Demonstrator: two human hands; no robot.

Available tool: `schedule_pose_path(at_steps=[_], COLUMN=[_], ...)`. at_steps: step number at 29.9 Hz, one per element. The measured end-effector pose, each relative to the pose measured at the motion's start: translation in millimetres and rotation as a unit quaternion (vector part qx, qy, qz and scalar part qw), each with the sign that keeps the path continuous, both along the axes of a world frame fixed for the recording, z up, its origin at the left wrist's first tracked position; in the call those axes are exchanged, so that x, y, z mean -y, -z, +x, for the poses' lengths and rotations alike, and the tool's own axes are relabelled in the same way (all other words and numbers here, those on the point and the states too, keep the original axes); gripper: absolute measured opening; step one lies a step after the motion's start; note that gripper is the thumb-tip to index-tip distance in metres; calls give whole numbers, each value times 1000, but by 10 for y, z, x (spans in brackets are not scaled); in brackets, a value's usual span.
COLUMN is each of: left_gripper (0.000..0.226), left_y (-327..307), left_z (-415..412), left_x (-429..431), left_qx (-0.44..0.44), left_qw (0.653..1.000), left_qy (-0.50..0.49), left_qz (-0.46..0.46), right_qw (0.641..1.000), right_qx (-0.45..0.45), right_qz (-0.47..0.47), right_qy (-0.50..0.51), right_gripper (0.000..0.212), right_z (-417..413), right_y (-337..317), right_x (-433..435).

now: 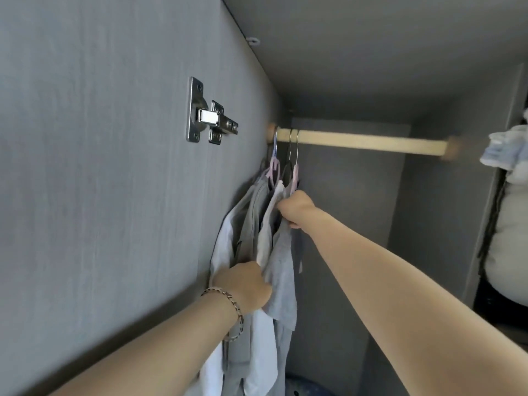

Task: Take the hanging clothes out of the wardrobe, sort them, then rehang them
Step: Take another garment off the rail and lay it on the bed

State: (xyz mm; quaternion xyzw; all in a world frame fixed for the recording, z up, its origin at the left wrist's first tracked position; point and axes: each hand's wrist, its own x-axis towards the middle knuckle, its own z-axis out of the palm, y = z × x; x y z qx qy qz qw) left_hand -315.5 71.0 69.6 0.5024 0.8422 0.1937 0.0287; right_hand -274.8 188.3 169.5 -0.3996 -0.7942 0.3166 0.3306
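The grey wardrobe point(357, 67) stood open, with a metal hinge point(210, 121) on its left panel and a pale wooden rail point(357, 142) across the far space. The clothes point(283, 252), white and grey, hung bunched at the rail's left end on pink and dark hangers point(294, 172). The left hand point(243, 287), with a bracelet point(231, 307) on its wrist, gripped the bunch low down, while the right hand point(295, 208) clutched a grey garment's top just below a pink hanger.
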Motion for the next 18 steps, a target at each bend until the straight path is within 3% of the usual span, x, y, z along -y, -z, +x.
schedule_pose_path(at_steps=[5, 10, 11, 15, 18], left_gripper=[23, 27, 27, 26, 21], left_y=[34, 37, 51, 107, 176], left_z=[-9, 113, 154, 416, 701], left_x=[-44, 40, 65, 175, 259], left_qx=[45, -18, -27, -27, -35], left_qw=[999, 1000, 1000, 999, 999], left_qy=[8, 17, 15, 17, 12], left_qz=[1, 1, -1, -8, -26], right_qw=[996, 988, 987, 988, 994], right_qx=[-46, -120, -127, -116, -85], right_qz=[22, 15, 19, 45, 14], right_qy=[68, 94, 97, 89, 73], right_gripper=[36, 16, 21, 27, 32], right_z=[141, 524, 636, 1171, 1629], right_y=[-76, -120, -98, 116, 337], right_x=[-148, -78, -32, 253, 547])
